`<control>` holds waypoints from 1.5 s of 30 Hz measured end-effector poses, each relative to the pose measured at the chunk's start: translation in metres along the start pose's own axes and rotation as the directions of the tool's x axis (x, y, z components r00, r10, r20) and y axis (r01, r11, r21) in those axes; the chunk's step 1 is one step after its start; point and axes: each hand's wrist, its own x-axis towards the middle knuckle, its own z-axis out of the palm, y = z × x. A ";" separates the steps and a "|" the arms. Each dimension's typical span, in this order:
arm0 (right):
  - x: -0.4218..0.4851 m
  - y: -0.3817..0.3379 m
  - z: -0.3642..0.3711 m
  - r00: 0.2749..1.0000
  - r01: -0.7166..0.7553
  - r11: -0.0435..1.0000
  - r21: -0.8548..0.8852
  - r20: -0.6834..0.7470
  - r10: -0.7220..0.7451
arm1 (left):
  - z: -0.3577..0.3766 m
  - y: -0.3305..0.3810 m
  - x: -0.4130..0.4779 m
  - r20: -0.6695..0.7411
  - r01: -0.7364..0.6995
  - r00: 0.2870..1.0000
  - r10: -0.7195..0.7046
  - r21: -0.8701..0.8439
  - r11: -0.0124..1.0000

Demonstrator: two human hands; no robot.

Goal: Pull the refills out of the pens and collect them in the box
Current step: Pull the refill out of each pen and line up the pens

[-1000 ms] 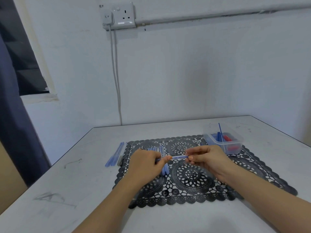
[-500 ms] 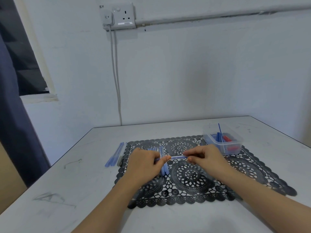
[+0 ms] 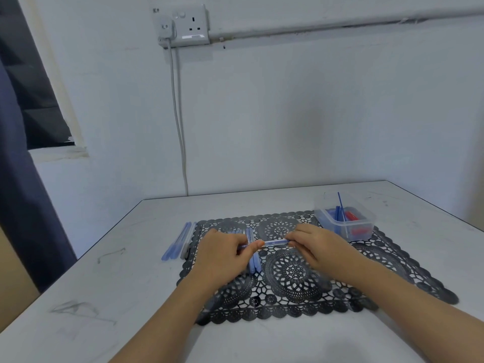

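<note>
A clear pen with blue ink (image 3: 275,242) is held level above the black lace mat (image 3: 293,273). My left hand (image 3: 225,254) pinches its left end and my right hand (image 3: 318,246) grips its right end. Under the hands lie more blue pens (image 3: 254,263) on the mat. A clear plastic box (image 3: 345,224) stands at the mat's far right corner, holding blue and red pieces, with one blue refill (image 3: 341,205) sticking up out of it.
A second bunch of pens (image 3: 180,241) lies on the white table (image 3: 117,271) just left of the mat. The wall behind carries a socket (image 3: 188,24) with a cable hanging down. A dark curtain (image 3: 18,179) hangs at the left.
My right hand has closed further over the pen's right end and slid slightly left. The left hand and the pen stay almost where they were.
</note>
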 end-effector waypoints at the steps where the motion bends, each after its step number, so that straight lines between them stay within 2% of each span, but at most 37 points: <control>1: 0.000 0.001 0.000 1.000 0.015 1.000 0.000 0.000 -0.015 | 0.000 0.000 0.000 0.002 -0.001 1.000 0.001 0.000 1.000; 6: 0.000 0.004 -0.005 0.998 0.062 0.998 0.028 0.014 -0.063 | 0.000 -0.001 0.000 0.000 -0.017 1.000 0.017 -0.009 1.000; 14: 0.000 0.008 -0.006 0.999 0.028 0.996 0.090 0.028 -0.031 | 0.002 -0.004 0.000 -0.010 -0.042 0.999 0.042 -0.024 0.999; 19: 0.000 0.006 -0.007 0.996 0.037 0.994 0.102 -0.089 -0.028 | 0.004 -0.008 0.000 -0.049 -0.037 0.998 0.034 -0.058 0.998; 22: -0.002 0.006 -0.004 0.993 -0.005 0.995 0.100 -0.119 0.017 | 0.004 -0.010 0.001 -0.057 -0.037 0.998 0.035 -0.045 0.998; 26: -0.002 0.005 -0.006 0.982 -0.176 0.982 0.071 -0.054 0.180 | 0.005 -0.010 0.001 -0.077 -0.039 0.996 0.034 -0.057 0.998; 29: -0.001 0.001 -0.007 0.976 -0.212 0.972 0.101 -0.035 0.216 | 0.005 -0.012 0.001 -0.113 -0.016 0.994 0.009 -0.063 0.998; 32: 0.001 0.001 -0.004 0.978 -0.199 0.972 0.125 -0.039 0.205 | 0.006 -0.019 0.002 -0.179 0.000 0.984 -0.008 -0.043 0.999; 35: 0.001 0.003 0.000 0.985 -0.157 0.980 0.122 -0.051 0.164 | 0.007 -0.023 0.002 -0.176 0.025 0.984 -0.033 -0.044 0.999; 41: 0.002 0.004 -0.001 0.961 -0.088 0.976 0.198 -0.241 0.135 | 0.011 -0.028 0.004 -0.180 0.043 0.983 -0.048 -0.031 0.999; 45: 0.001 0.006 -0.002 0.970 -0.122 0.970 0.209 -0.184 0.161 | 0.011 -0.029 0.006 -0.162 0.064 0.984 -0.068 -0.031 0.997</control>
